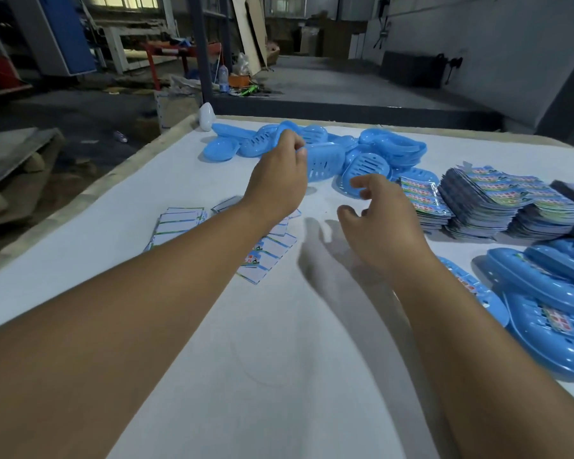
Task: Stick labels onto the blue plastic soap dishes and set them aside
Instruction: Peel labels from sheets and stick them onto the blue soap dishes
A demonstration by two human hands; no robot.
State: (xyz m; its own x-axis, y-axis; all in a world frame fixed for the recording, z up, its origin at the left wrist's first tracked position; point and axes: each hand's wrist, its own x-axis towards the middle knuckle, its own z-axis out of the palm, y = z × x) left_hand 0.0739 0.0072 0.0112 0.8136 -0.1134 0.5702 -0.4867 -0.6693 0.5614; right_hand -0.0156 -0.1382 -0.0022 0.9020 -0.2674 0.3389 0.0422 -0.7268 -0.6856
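A heap of blue plastic soap dishes (371, 150) lies at the far middle of the white table (279, 342). My left hand (279, 180) reaches into the heap and pinches the rim of one slotted blue soap dish (325, 162). My right hand (378, 223) hovers just in front of the heap with fingers loosely curled and holds nothing. Stacks of colourful labels (497, 200) stand at the right. Labelled blue soap dishes (550, 303) lie piled at the near right edge.
Used white backing sheets (179, 223) lie spread under my left forearm. A white egg-shaped object (207, 116) stands at the table's far left corner. Beyond the table is a dim workshop floor with racks and boards.
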